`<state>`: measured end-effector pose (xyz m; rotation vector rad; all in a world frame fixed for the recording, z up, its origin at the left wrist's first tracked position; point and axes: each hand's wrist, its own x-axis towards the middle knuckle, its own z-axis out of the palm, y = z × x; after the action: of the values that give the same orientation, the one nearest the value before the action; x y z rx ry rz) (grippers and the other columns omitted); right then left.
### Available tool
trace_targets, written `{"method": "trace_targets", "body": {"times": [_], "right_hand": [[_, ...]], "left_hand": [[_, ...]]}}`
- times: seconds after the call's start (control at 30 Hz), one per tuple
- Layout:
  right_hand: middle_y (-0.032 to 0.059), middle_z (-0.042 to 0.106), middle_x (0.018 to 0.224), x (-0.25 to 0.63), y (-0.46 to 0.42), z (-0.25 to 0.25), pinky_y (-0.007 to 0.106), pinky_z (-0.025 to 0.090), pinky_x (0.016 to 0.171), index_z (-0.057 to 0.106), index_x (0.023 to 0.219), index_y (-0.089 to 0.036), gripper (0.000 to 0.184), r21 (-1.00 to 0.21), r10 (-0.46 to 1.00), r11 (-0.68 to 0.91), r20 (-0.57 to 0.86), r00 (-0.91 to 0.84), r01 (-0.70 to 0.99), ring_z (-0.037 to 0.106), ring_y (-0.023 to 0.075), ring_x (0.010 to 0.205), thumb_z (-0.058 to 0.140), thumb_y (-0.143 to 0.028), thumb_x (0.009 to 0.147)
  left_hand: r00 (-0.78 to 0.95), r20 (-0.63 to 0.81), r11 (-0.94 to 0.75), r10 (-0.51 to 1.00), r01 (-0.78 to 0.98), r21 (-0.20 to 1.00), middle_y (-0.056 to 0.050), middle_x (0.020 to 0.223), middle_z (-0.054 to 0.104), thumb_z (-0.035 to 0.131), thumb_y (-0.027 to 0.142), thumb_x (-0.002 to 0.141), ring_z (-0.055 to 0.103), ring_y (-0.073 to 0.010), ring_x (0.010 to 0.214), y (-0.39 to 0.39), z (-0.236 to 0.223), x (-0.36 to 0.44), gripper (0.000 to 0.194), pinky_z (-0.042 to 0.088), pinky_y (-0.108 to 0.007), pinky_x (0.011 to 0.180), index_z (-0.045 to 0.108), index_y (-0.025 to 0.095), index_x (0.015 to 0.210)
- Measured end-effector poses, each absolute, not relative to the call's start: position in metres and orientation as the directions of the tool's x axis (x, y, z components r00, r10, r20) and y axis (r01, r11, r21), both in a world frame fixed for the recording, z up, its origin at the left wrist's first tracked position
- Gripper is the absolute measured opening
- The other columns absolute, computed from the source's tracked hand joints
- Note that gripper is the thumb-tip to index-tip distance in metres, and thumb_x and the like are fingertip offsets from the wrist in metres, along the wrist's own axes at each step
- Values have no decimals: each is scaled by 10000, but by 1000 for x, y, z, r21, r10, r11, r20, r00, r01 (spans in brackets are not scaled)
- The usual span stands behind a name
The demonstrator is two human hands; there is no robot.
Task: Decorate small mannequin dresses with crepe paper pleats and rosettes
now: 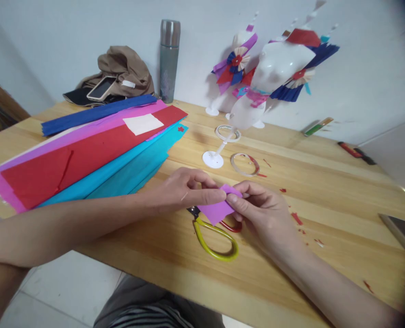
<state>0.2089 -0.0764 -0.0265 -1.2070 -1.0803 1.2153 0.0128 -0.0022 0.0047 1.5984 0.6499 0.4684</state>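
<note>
Head view: I look down at both of my hands meeting over the near middle of the desk point(291, 255).
Held piece: a small purple paper piece point(216, 208), pinched between my two hands, raised just above the desk.
Left hand point(185, 187): closed narrow on the left upper edge of the purple paper piece, thumb and forefinger pressed together on it.
Right hand point(262, 214): closed narrow on the right upper corner of the same piece, fingertips curled in.
Hand relation: fingertips of both hands nearly touch at the top edge of the piece; neither hand is nearer, both already grip it.
Piece orientation: its long axis runs from lower left to upper right; the free lower edge hangs toward me.
Scissors point(216, 234): flat on the desk directly beneath the piece, yellow loop toward me, red loop partly hidden under my right hand, blades hidden under my left hand.
Paper sheets point(86, 155): a fanned stack of blue, purple, red and cyan, left of my left hand, well apart from the piece.
Tape rings point(245, 164): two on the desk beyond my hands, beside the base of a white mannequin point(274, 77) dressed in paper.
Scraps point(296, 218): red bits scattered on the desk right of my right hand.
</note>
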Motion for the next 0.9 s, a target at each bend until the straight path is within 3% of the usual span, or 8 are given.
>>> {"method": "trace_targets", "body": {"times": [0.1, 0.23, 0.37, 0.47, 0.53, 0.63, 0.73, 0.9], "right_hand": [[-64, 518, 474, 205, -78, -19, 233, 337, 402, 677, 708, -201, 359, -998, 996, -44, -48, 71, -50, 422, 79, 400, 890, -491, 712], [-48, 549, 509, 202, -81, -12, 231, 318, 426, 669, 709, -201, 380, -996, 996, -75, -77, 42, -50, 427, 79, 432, 894, -507, 700], [-45, 542, 514, 207, -80, -12, 247, 332, 443, 672, 831, -224, 406, -991, 998, -42, -46, 30, -123, 445, 107, 454, 795, -607, 773], [-21, 576, 567, 211, -77, -13, 260, 360, 460, 632, 779, -224, 330, -994, 997, 54, 59, 53, 99, 472, 118, 474, 712, -534, 859], [10, 613, 606, 213, -77, -13, 280, 398, 488, 619, 728, -215, 259, -890, 988, 149, 146, -40, 431, 520, 141, 510, 679, -417, 878], [105, 727, 841, 211, -80, -11, 368, 526, 619, 723, 950, -183, 162, -532, 936, 351, 195, -292, 771, 675, 247, 726, 655, -294, 854], [183, 728, 1171, 209, -86, -9, 455, 597, 774, 645, 1328, -140, 477, -322, 895, 442, 91, -437, 837, 725, 324, 968, 623, -228, 860], [176, 684, 1322, 215, -96, -5, 450, 617, 838, 546, 1445, -153, 603, -293, 844, 489, -82, -531, 822, 729, 312, 1064, 534, -109, 843]], "left_hand": [[776, -62, -58, 627, 127, 990, 7, 652, 544, 715, 466, 788, 438, -116, 602, -1, 3, 14, 316, 279, -253, 536, 709, 150, 798], [798, -101, -41, 595, 156, 987, 43, 563, 405, 692, 399, 785, 351, -87, 560, -3, -1, 17, 328, 244, -247, 538, 560, 158, 606], [766, -124, 55, 631, 115, 992, 19, 592, 521, 709, 382, 740, 454, -102, 584, -4, 0, 18, 278, 327, -244, 573, 609, 148, 628], [681, -143, 113, 718, 89, 990, 16, 575, 535, 717, 409, 723, 437, -89, 548, -1, -1, 18, 296, 310, -235, 539, 622, 144, 633], [594, -123, 109, 795, 59, 992, 35, 544, 500, 727, 432, 708, 380, -69, 513, 3, -4, 17, 320, 260, -227, 507, 611, 146, 623], [508, -69, 91, 859, -18, 996, 46, 551, 487, 746, 441, 693, 350, -56, 516, 9, -10, 18, 337, 243, -219, 502, 598, 147, 619], [470, -34, 75, 882, -69, 995, 43, 567, 484, 740, 411, 695, 366, -59, 541, 14, -15, 19, 323, 254, -216, 513, 573, 150, 602], [441, -4, 39, 897, -69, 997, 41, 548, 471, 702, 391, 699, 354, -55, 521, 21, -19, 20, 301, 238, -220, 506, 555, 153, 589]]}}
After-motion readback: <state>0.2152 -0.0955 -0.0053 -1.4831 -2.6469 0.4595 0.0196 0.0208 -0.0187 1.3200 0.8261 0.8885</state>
